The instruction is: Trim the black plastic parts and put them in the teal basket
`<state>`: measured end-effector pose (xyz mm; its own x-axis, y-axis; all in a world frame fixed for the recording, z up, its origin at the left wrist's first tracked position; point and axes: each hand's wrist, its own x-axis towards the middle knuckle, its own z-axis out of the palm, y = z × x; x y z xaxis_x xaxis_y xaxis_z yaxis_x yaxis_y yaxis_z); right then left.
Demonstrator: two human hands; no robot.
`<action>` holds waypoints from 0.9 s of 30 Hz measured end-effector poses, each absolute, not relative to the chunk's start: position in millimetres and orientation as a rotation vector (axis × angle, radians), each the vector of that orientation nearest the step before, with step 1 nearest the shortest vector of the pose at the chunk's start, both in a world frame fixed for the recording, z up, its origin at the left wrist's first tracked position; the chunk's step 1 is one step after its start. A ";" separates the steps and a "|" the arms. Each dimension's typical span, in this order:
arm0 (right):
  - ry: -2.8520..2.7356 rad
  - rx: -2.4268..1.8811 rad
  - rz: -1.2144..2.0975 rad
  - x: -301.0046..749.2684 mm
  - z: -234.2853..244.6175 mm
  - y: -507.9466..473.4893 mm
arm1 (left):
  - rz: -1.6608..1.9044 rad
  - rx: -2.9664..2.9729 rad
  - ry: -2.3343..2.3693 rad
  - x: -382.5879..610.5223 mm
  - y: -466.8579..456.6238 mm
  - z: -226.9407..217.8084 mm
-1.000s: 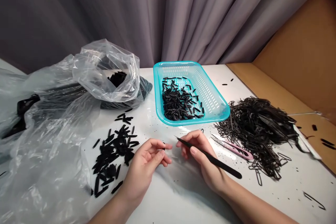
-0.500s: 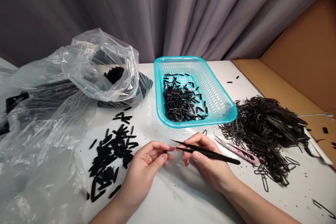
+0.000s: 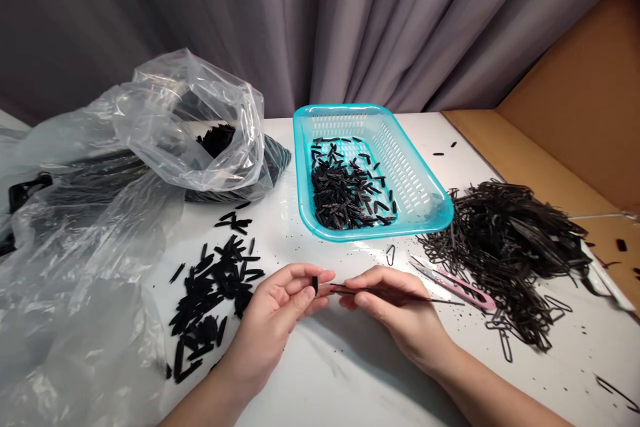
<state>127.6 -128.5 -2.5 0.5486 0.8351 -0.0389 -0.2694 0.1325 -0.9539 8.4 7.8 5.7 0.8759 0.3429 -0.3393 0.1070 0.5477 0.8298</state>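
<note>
Between the thumb and fingers of my left hand (image 3: pixel 280 310) is a small black strip (image 3: pixel 315 283), held upright. My right hand (image 3: pixel 395 300) grips black tweezers (image 3: pixel 400 294), their tips pointing left at the fingers of my left hand. Whether the tips touch the strip I cannot tell. Left of my left hand, a loose pile of similar black strips (image 3: pixel 215 287) lies on the white table (image 3: pixel 320 373). Beyond both hands stands a turquoise basket (image 3: pixel 425 197) with many small black pieces (image 3: pixel 343 193) in it.
Pink-handled thread snips (image 3: pixel 463 287) lie right of my right hand, against a tangled heap of thin black loops (image 3: pixel 515 240). A clear plastic bag (image 3: pixel 200 93) holding black pieces covers the left side. A grey curtain (image 3: pixel 350 20) hangs behind; a brown board (image 3: pixel 580 100) stands at right.
The tweezers have turned from showing their broad side to nearly edge-on. The black strip now shows upright above my left thumb. My right hand has rolled over slightly.
</note>
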 end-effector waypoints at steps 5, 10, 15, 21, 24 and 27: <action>-0.638 -1.172 0.887 128.3 -2.6 -128.6 | 0.139 1.025 0.498 6.8 7.5 3.9; -0.689 -1.198 0.894 128.1 -1.7 -130.9 | 0.135 1.034 0.507 6.9 7.0 3.9; -0.703 -1.222 0.867 128.0 -0.7 -131.2 | 0.138 1.030 0.518 9.2 7.4 3.9; -0.697 -1.227 0.869 128.4 0.3 -130.7 | 0.142 1.024 0.523 8.7 6.7 5.5; -0.689 -1.231 0.882 128.5 0.6 -130.4 | 0.142 1.024 0.529 8.6 6.5 6.6; -0.684 -1.243 0.883 128.8 -0.1 -130.0 | 0.135 1.027 0.536 8.8 6.9 6.8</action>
<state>128.8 -130.0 -0.1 0.5082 0.8609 -0.0253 -0.1912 0.0841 -0.9779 8.8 6.9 6.8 0.8639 0.3516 -0.3607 0.1392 0.5216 0.8418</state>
